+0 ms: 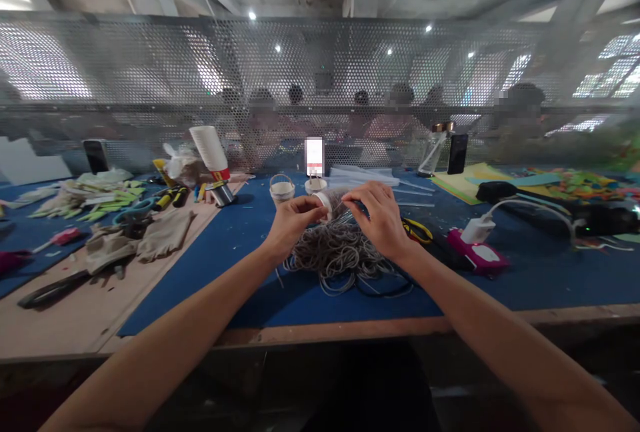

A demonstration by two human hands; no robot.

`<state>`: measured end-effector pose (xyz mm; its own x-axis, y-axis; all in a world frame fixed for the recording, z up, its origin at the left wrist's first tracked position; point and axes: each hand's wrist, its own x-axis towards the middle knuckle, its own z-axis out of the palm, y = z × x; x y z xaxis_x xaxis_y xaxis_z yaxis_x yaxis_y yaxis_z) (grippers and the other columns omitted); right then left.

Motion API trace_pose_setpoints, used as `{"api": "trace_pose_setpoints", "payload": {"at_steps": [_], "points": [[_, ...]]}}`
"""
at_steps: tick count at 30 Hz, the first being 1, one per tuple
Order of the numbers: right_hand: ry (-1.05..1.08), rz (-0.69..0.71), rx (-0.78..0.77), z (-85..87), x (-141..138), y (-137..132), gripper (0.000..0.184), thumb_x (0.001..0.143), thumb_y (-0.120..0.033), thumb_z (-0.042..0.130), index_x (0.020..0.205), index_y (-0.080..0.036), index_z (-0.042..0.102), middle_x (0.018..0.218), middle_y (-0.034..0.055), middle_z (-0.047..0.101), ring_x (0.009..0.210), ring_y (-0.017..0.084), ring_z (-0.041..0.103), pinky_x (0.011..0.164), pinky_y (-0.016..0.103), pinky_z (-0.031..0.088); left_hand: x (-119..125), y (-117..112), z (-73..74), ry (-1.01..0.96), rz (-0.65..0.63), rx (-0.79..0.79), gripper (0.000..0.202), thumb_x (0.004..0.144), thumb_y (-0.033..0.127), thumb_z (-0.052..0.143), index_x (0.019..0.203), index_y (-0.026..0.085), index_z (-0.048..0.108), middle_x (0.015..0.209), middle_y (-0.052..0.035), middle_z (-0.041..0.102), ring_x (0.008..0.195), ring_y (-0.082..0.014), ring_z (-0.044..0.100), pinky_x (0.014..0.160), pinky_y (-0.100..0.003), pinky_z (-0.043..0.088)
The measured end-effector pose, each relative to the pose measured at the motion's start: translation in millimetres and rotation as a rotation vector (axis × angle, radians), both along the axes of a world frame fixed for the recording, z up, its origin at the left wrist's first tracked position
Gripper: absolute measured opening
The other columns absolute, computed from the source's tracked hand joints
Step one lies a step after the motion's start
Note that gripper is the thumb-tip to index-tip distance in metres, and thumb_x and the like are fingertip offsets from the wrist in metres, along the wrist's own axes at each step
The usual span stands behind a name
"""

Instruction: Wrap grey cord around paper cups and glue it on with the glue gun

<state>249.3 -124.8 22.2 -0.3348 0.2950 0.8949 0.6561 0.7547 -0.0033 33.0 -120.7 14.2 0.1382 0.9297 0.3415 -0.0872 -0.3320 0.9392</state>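
My left hand (293, 220) is closed on the rim of a white paper cup (325, 204), which lies tipped sideways above the table with thin strands about it. Close by on the right, my right hand (381, 219) pinches what looks like one of the thin grey cords, though the fingertips partly hide it. Beneath both hands lies a tangled heap of grey cord (345, 255). Just beyond the left hand stands a small white cup with a thin arched handle (283, 191), and a similar white cup (315, 185) is behind the held one.
A leaning stack of paper cups (207, 149), gloves (165, 235) and scissors (137, 209) are on the left. Yellow-handled pliers (417, 231) and a magenta power socket (477, 255) with a white charger sit at right. Behind rises a perforated metal screen (325, 79).
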Motion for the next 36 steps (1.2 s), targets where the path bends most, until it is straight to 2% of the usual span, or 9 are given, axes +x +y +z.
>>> {"api": "trace_pose_setpoints", "payload": {"at_steps": [4, 15, 36], "points": [[-0.009, 0.023, 0.001, 1.2, -4, 0, 0.011, 0.104, -0.02, 0.057, 0.108, -0.028, 0.064, 0.1, 0.001, 0.074, 0.097, 0.02, 0.068, 0.112, 0.043, 0.04, 0, -2, 1.8, 0.032, 0.019, 0.039, 0.021, 0.075, 0.033, 0.086, 0.081, 0.015, 0.076, 0.075, -0.0028, 0.073, 0.071, -0.0132, 0.065, 0.074, -0.028, 0.052], [0.046, 0.029, 0.043, 2.0, -8, 4, 0.008, 0.102, -0.021, 0.061, 0.106, -0.027, 0.065, 0.094, 0.0012, 0.072, 0.095, 0.021, 0.067, 0.102, 0.041, 0.047, 4, -8, 5.4, 0.074, 0.031, 0.049, 0.023, 0.071, 0.033, 0.088, 0.08, 0.016, 0.076, 0.075, -0.0023, 0.074, 0.072, -0.0141, 0.067, 0.073, -0.027, 0.053], [0.059, 0.0, -0.013, 4.6, -8, 4, 0.006, 0.102, -0.024, 0.062, 0.101, -0.028, 0.066, 0.093, -0.0001, 0.074, 0.094, 0.02, 0.07, 0.11, 0.044, 0.043, 6, -14, 8.6, 0.124, -0.008, 0.079, 0.021, 0.071, 0.032, 0.087, 0.078, 0.017, 0.075, 0.077, -0.003, 0.075, 0.072, -0.0144, 0.067, 0.073, -0.029, 0.056]]}}
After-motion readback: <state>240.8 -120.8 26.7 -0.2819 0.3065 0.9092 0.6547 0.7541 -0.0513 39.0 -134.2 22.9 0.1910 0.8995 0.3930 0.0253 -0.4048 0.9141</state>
